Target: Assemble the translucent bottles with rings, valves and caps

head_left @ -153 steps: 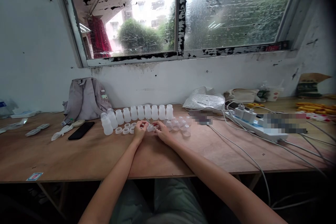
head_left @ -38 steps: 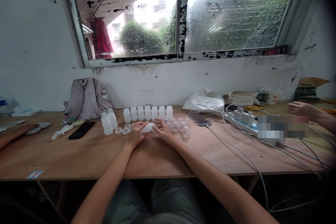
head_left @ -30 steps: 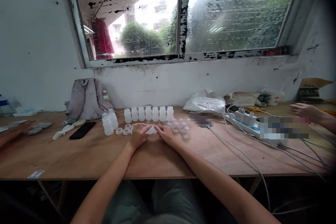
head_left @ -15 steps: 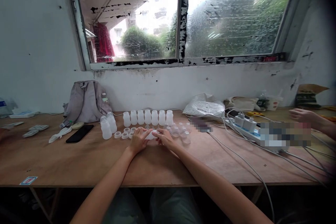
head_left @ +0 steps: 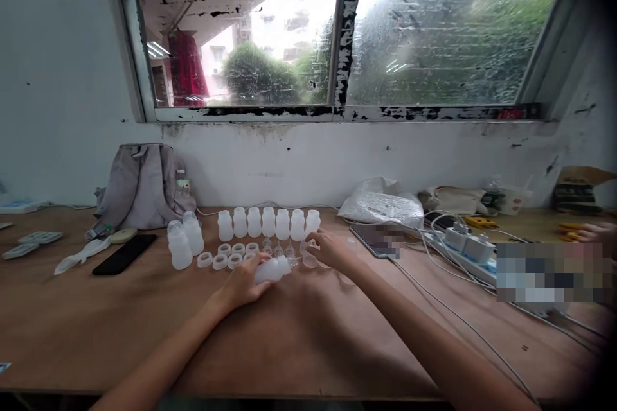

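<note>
My left hand [head_left: 245,281] is wrapped round a frosted white baby bottle [head_left: 270,270], tilted low over the table with its teat end to the right. My right hand [head_left: 328,248] reaches over the clear bottle caps, its fingertips closed at a clear cap [head_left: 309,258]; the hand hides part of the others. Several clear teats [head_left: 278,250] stand between my hands. Left of them are several white collar rings [head_left: 220,261], partly behind my left hand. Open white bottles [head_left: 254,223] form a row behind. Two capped bottles [head_left: 179,246] stand at the left.
A black phone [head_left: 124,254] and a grey backpack [head_left: 142,189] are on the left. To the right are a plastic bag [head_left: 380,203], a cabled phone [head_left: 369,241], and a power strip [head_left: 475,260] with trailing cables. Another person's hand [head_left: 596,234] shows at the far right.
My right hand has left the bottle and moved right to the clear caps. My left hand keeps the bottle, now tilted. The camera view has moved closer and lower.
</note>
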Demonstrator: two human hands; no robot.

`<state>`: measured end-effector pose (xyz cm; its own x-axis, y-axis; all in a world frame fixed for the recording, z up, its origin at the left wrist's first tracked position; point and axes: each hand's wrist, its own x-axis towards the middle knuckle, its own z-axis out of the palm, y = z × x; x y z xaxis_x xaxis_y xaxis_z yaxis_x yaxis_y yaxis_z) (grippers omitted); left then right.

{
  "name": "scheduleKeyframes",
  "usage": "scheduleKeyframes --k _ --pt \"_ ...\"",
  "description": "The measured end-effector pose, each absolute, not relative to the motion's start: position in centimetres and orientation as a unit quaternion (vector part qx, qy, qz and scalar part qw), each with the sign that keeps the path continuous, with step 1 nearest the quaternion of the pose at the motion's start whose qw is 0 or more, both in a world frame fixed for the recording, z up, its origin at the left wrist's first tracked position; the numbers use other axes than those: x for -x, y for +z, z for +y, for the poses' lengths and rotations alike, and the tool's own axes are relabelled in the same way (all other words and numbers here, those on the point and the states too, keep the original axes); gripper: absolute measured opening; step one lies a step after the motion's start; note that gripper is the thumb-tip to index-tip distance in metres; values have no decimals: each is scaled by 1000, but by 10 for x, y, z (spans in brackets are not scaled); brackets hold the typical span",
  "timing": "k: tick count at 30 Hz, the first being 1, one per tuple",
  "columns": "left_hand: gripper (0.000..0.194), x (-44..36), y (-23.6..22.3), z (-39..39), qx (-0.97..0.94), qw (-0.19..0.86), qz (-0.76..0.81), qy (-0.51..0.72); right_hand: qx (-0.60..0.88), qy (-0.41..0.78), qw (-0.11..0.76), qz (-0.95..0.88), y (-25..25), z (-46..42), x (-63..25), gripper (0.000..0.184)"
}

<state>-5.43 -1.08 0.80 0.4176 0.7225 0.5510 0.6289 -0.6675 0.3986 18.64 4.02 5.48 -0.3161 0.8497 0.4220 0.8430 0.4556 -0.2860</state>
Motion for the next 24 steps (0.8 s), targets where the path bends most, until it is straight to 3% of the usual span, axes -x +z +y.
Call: scheduleKeyframes --k 3,6,8,12,15,20,24 --pt "41 57 11 -14 -818 151 421 361 522 27 185 -832 51 47 -199 29" --pt "39 59 16 -15 -799 215 432 359 521 77 195 -827 41 49 -201 26" --pt "38 61 18 -13 -785 254 442 351 513 134 242 -813 35 47 -198 22" --pt "36 65 14 -3 -758 331 445 343 459 326 438 -700 26 37 -185 31" --pt "35 67 10 4 -734 388 439 344 443 418 488 -626 17 27 -176 30" --pt "37 70 -4 17 -704 478 409 329 437 489 450 -605 0 22 -169 28" --pt "40 72 -14 27 -699 488 426 303 428 542 418 -590 -3 25 -165 35"
